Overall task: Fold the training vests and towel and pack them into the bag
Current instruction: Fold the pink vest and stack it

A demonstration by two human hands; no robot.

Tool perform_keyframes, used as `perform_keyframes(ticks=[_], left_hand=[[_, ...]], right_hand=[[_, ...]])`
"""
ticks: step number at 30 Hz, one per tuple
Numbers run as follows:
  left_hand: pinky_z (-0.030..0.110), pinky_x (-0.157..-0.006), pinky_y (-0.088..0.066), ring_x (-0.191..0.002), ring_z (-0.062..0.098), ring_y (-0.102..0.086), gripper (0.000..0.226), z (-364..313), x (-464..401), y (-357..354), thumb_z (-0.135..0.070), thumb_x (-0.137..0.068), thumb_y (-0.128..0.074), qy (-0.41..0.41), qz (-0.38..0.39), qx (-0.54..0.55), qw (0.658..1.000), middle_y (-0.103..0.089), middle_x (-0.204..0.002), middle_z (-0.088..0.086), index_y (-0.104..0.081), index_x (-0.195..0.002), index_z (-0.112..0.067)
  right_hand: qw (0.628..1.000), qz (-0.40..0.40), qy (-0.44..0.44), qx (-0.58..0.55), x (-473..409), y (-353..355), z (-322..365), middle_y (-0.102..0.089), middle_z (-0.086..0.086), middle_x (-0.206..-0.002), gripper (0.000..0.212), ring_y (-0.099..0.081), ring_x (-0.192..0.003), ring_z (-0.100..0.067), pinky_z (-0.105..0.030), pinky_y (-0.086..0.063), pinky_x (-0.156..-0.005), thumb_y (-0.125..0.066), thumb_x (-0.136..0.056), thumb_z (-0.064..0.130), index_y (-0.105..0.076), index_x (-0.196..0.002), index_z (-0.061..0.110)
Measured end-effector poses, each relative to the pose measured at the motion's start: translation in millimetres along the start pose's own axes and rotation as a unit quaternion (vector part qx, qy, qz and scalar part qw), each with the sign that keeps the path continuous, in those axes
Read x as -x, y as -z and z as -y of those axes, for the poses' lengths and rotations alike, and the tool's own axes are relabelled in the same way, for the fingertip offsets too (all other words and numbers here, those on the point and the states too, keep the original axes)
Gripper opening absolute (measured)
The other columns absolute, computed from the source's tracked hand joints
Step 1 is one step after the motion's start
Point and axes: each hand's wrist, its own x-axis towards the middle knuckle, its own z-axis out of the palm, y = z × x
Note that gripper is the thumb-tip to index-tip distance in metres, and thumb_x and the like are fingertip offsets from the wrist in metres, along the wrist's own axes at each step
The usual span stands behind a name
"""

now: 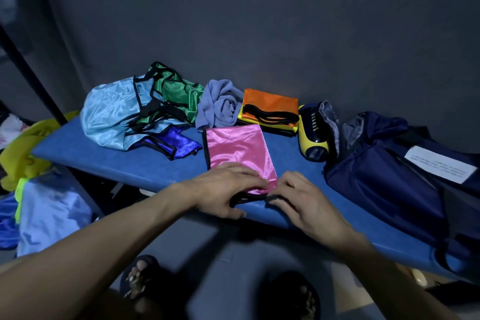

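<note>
A pink vest [237,149] with black trim lies folded flat on the blue bench [124,163]. My left hand [226,189] rests on its near edge and pinches the black straps there. My right hand [304,200] grips the same near edge from the right. Behind it sits a folded orange and yellow vest stack [272,104]. A crumpled grey towel [220,104] lies to the left of that. Further left is a heap of light blue [109,117], green [179,93] and dark blue [171,143] vests. The navy bag [384,176] lies at the right.
A yellow and black bottle [310,135] lies between the orange stack and the bag. Loose cloths, yellow [23,153] and pale blue [52,213], lie off the bench's left end. A dark wall stands close behind. My feet in sandals [140,275] are below.
</note>
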Motion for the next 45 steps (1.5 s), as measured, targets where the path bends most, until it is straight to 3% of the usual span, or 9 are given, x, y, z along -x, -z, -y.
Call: perform_keyframes(ticks=[7,11,15,20,26,30,33,39,45], left_hand=[[0.041,-0.120,-0.024,-0.138,0.015,-0.038,0.057,-3.7,5.2,-10.2,-0.029,-0.088,-0.065,-0.023,-0.038,0.012,0.999,-0.049,-0.150,0.002,-0.045,-0.142,-0.026],[0.043,-0.115,-0.034,-0.140,0.022,-0.038,0.051,-6.0,9.4,-11.3,-0.023,-0.085,-0.057,-0.027,-0.053,-0.003,0.998,-0.056,-0.141,-0.004,-0.052,-0.136,-0.023],[0.041,-0.099,-0.045,-0.114,0.024,-0.051,0.050,-18.8,17.0,-19.5,-0.030,-0.082,-0.052,-0.010,-0.125,-0.098,0.987,-0.059,-0.124,-0.005,-0.055,-0.131,-0.022],[0.039,-0.093,-0.050,-0.104,0.027,-0.058,0.048,-25.0,23.4,-29.0,-0.031,-0.084,-0.045,-0.010,-0.165,-0.174,0.971,-0.062,-0.114,0.000,-0.057,-0.129,-0.016],[0.037,-0.110,-0.040,-0.124,0.025,-0.054,0.068,-16.8,32.5,-34.4,-0.034,-0.078,-0.067,-0.031,-0.144,-0.182,0.972,-0.058,-0.135,0.001,-0.049,-0.141,-0.015],[0.040,-0.114,-0.034,-0.130,0.025,-0.050,0.067,-6.7,43.2,-34.3,-0.025,-0.084,-0.064,-0.022,-0.149,-0.211,0.966,-0.053,-0.145,0.000,-0.045,-0.148,-0.016],[0.038,-0.117,-0.030,-0.133,0.024,-0.050,0.067,0.6,49.1,-37.2,-0.012,-0.080,-0.052,-0.022,-0.159,-0.201,0.966,-0.054,-0.146,-0.001,-0.048,-0.147,-0.016],[0.032,-0.110,-0.040,-0.122,0.019,-0.059,0.039,3.6,47.1,-30.9,-0.009,-0.096,-0.057,-0.007,-0.219,0.019,0.976,-0.063,-0.134,-0.006,-0.062,-0.134,-0.018],[0.027,-0.097,-0.049,-0.113,0.003,-0.061,0.026,2.8,57.1,-5.4,-0.030,-0.106,-0.054,0.041,-0.173,0.166,0.970,-0.066,-0.120,-0.016,-0.064,-0.130,-0.024]], right_hand=[[0.975,0.089,-0.143,-0.142,-45.9,13.1,-10.7,-0.069,0.006,-0.082,0.010,-0.062,-0.077,-0.011,-0.034,-0.049,-0.072,-0.070,-0.097,0.024,-0.071,-0.091,0.016],[0.935,0.128,-0.245,-0.222,-61.3,1.7,-24.5,-0.060,0.012,-0.058,0.018,-0.050,-0.054,0.000,-0.023,-0.040,-0.058,-0.077,-0.092,0.020,-0.069,-0.076,0.018],[0.906,0.111,-0.316,-0.260,-66.1,-10.5,-30.2,-0.058,0.002,-0.063,0.021,-0.048,-0.052,-0.009,-0.027,-0.043,-0.054,-0.084,-0.084,0.017,-0.065,-0.077,0.016],[0.966,-0.007,-0.230,-0.116,-57.9,-27.1,-20.6,-0.046,0.007,-0.077,0.048,-0.039,-0.067,-0.008,-0.024,-0.031,-0.059,-0.091,-0.073,0.025,-0.044,-0.081,0.021],[0.993,-0.096,-0.064,-0.034,-35.4,-44.3,-24.8,-0.052,0.011,-0.072,0.026,-0.047,-0.068,-0.008,-0.024,-0.039,-0.063,-0.074,-0.092,0.037,-0.061,-0.079,0.018],[0.998,-0.056,-0.017,-0.009,-23.3,-35.9,-22.8,-0.063,0.008,-0.090,0.038,-0.054,-0.084,-0.011,-0.030,-0.048,-0.075,-0.061,-0.098,0.053,-0.073,-0.096,0.017],[0.998,0.056,-0.012,0.014,-6.4,-23.0,-28.0,-0.056,0.013,-0.123,0.064,-0.051,-0.113,-0.008,-0.027,-0.043,-0.098,-0.065,-0.088,0.069,-0.063,-0.133,0.024],[0.996,0.074,-0.037,-0.012,1.4,-18.9,-27.2,-0.044,0.020,-0.140,0.063,-0.039,-0.132,-0.005,-0.037,-0.037,-0.109,-0.070,-0.088,0.053,-0.051,-0.145,0.035],[0.999,0.025,-0.032,-0.035,6.1,-18.5,-14.2,-0.053,0.026,-0.126,0.030,-0.047,-0.121,-0.007,-0.039,-0.041,-0.099,-0.070,-0.094,0.039,-0.067,-0.123,0.035]])
